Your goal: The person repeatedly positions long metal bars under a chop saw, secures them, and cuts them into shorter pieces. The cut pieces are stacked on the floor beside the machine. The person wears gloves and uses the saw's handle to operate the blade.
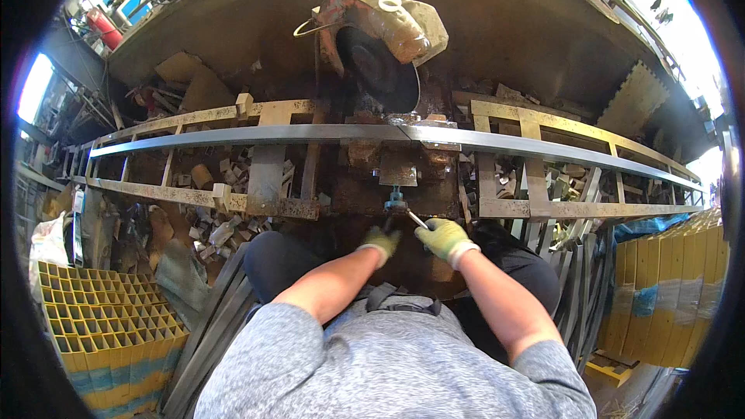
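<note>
Hands: both are wearing yellow-green work gloves and are reaching forward from the lower edge to the front of a cut-off saw bench.
Right hand (445,239): is curling its fingers around the thin metal handle bar (417,220), pinching it in a closed fist just below the vise screw (396,202).
Left hand (379,241): is sitting just beside the right one, fingers bent down under the screw; grip is partly hidden, so whether it is closing on anything cannot be told.
Vise screw: is sticking out toward the person, blue-grey, under the clamp block (398,175) at bench centre.
Long bar (310,134): grey flat steel strip is lying across the whole bench from left to right, passing under the saw.
Saw (378,68): dark round blade is hanging behind the bar, with a rusty, dirty guard over it.
Support frames: yellowish ladder-like rails (194,195) are carrying the bar on both sides.
Offcuts (221,229): small cut pieces are piling under the left frame.
Yellow stacks: bundled square tubes (109,318) are lying lower left, end-on; another yellow bundle (667,295) is standing at the right.
Person: is wearing a grey shirt, with dark trousers showing at the knees.
</note>
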The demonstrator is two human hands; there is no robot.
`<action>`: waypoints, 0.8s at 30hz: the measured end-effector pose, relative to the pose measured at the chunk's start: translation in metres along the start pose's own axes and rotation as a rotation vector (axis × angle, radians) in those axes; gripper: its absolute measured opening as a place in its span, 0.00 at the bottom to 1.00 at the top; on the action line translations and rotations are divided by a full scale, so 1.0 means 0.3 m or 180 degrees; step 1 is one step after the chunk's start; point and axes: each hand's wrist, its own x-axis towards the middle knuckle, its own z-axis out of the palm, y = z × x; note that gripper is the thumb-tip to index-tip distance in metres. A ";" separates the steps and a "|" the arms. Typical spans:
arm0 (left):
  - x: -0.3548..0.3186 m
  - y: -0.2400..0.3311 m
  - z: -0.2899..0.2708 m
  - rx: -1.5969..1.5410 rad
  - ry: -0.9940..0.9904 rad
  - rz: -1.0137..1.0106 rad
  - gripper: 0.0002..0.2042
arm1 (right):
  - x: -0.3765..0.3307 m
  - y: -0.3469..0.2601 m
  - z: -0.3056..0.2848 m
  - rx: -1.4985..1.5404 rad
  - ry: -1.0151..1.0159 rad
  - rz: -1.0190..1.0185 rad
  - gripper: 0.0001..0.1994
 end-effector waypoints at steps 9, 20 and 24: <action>-0.049 0.204 0.131 -0.5149 -0.3224 0.0647 0.32 | -0.355 -0.365 -0.139 0.1633 0.0685 -0.1495 0.23; -0.234 -0.067 -0.868 -0.2291 -0.0022 0.1330 0.18 | -0.278 -0.009 -0.139 0.3776 0.1568 -0.0857 0.18; 0.055 -0.118 -1.072 -0.4755 0.1110 -0.0576 0.22 | -0.226 0.012 -0.076 0.3602 0.1507 -0.0658 0.18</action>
